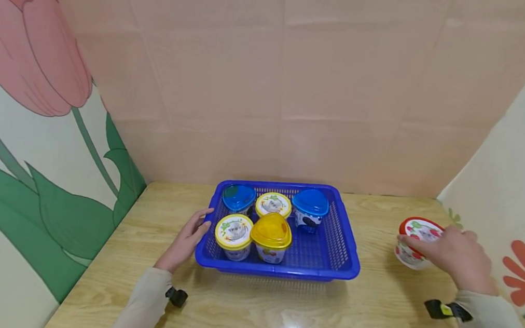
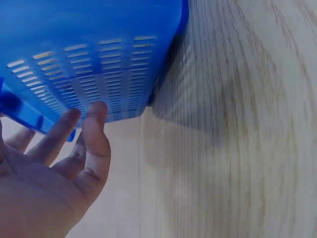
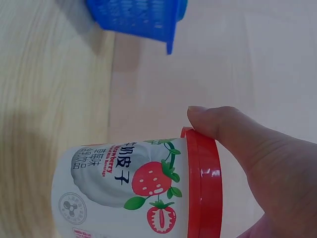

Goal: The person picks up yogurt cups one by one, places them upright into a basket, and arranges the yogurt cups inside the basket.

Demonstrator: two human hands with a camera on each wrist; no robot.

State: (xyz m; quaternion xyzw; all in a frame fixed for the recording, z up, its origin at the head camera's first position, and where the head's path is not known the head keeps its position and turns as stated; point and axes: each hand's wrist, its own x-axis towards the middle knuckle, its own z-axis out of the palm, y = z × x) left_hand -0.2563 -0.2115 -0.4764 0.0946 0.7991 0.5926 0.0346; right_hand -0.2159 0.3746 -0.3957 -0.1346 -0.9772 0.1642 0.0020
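Note:
My right hand (image 1: 462, 258) grips a strawberry milk beverage cup (image 3: 124, 188) by its red lid, at the table's right side. The thumb lies along the lid's edge. The cup is white with printed strawberries; whether its base touches the table I cannot tell. At the left end of a blue plastic basket (image 1: 352, 265), my left hand (image 1: 186, 242) rests its fingertips by the rim, fingers loosely bent and not wrapped round it. Inside the basket stand two blue-lidded cups (image 1: 310, 202), two cups with white-and-yellow lids (image 1: 234, 232) and one yellow-lidded cup (image 1: 272, 230).
The cups in the basket stand towards its left and middle. The wooden table (image 1: 250, 309) ends at a pinkish back wall covering (image 1: 279, 82). Flower-patterned panels (image 1: 30, 190) border both sides. A dark strap with a small device (image 1: 447, 310) sits on each wrist.

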